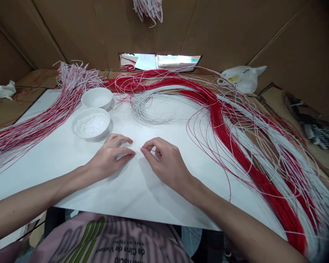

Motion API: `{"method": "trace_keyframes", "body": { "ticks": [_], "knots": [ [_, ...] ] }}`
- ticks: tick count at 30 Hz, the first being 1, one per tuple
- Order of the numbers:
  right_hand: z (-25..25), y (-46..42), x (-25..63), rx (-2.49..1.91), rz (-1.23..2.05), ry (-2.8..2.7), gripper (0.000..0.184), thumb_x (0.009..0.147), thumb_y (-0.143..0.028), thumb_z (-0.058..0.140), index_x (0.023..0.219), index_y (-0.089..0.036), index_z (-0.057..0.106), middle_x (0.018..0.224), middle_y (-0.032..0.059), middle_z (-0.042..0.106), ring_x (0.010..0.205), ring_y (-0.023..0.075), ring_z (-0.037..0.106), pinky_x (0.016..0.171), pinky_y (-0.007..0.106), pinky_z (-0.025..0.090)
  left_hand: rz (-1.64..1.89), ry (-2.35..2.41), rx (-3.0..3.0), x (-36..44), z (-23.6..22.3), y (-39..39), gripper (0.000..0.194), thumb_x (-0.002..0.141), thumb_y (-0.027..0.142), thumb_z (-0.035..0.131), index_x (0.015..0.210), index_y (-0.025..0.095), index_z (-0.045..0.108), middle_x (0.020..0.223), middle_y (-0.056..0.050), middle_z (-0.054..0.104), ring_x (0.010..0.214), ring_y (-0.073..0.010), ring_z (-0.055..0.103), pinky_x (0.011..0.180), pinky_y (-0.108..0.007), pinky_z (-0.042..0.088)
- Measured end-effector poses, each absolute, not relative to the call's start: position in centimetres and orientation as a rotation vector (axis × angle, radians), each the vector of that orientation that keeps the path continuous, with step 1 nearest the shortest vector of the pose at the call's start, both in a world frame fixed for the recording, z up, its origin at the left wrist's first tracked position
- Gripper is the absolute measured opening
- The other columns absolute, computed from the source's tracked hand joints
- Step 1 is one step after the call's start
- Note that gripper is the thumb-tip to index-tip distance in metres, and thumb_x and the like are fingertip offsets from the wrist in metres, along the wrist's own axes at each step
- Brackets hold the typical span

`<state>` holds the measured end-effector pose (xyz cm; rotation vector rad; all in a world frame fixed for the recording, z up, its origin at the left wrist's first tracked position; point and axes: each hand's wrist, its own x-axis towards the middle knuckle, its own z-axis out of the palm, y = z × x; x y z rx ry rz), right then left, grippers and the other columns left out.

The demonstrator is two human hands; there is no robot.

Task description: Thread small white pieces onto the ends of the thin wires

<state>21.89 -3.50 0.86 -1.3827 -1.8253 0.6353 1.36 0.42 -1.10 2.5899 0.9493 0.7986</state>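
My right hand (167, 160) pinches a thin dark-red strand (152, 150) between thumb and fingertips, its end pointing left. Facing it, my left hand (112, 153) has its thumb and index fingertips together while another finger stands apart above them. Anything between those tips is too small to make out. A small gap separates the two hands. Just beyond my left hand is a white bowl (76, 128) holding small white pieces (91, 125). Behind it sits a second white bowl (97, 95).
Red-and-white strands (55, 115) with white-covered ends lie at the left. A thick red bundle (222, 128) and white strands (241, 146) curve across the back and right of the white tabletop (120, 197). Cardboard walls (222, 33) surround it; a plastic bag (242, 78) lies back right.
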Motion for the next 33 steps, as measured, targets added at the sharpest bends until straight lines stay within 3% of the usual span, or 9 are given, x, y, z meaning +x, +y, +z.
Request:
{"method": "trace_keyframes", "body": {
  "ticks": [6,11,33],
  "knots": [
    [1.4,-4.1,21.5,-1.208,0.706,-1.775,0.005,0.088,-0.016,0.060,0.085,-0.018,0.064,0.076,-0.0024,0.067,0.060,0.0089,0.058,0.054,0.021,0.045,0.910,0.974,2.105,1.3,0.7,-0.3,0.008,0.086,0.018,0.064,0.089,0.020,0.072,0.094,-0.007,0.071,0.089,-0.0187,0.064,0.078,-0.033,0.053],
    [1.9,-5.0,21.1,-0.978,0.694,-1.732,0.010,0.089,-0.014,0.057,0.094,-0.017,0.065,0.086,0.0019,0.071,0.070,0.0105,0.064,0.057,0.020,0.053,0.907,0.936,1.578,1.2,1.7,-1.2,0.007,0.083,0.024,0.070,0.087,0.019,0.072,0.087,-0.005,0.074,0.079,-0.0160,0.070,0.070,-0.025,0.058],
    [2.4,-5.4,21.0,-0.844,0.613,-1.775,0.012,0.090,-0.010,0.054,0.091,-0.018,0.062,0.091,0.0043,0.069,0.079,0.0123,0.065,0.056,0.022,0.055,0.974,0.848,1.442,1.3,1.0,-2.4,0.007,0.081,0.020,0.072,0.088,0.022,0.073,0.093,-0.006,0.075,0.090,-0.0187,0.072,0.084,-0.033,0.062]
  ]
}}
